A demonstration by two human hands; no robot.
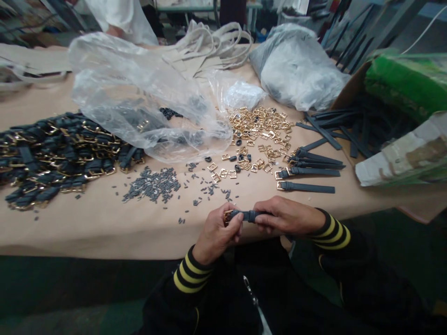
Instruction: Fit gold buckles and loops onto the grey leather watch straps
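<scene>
Pale looped straps [204, 55], stuffed plastic bag [300, 70] beside them, green plastic [405, 81], person in white [122, 18] across the table [98, 235]

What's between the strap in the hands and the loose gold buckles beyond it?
In the head view, brown table covering, with a few small grey pieces scattered on it, lies between the held strap and the buckles.

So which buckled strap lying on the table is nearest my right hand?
The frontmost strap, right of the loose buckles; other buckled straps lie farther away.

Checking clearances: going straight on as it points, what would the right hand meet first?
Beyond the strap it holds, the right hand would likely meet the left hand, gripping the strap's other end; exact depth is unclear.
</scene>
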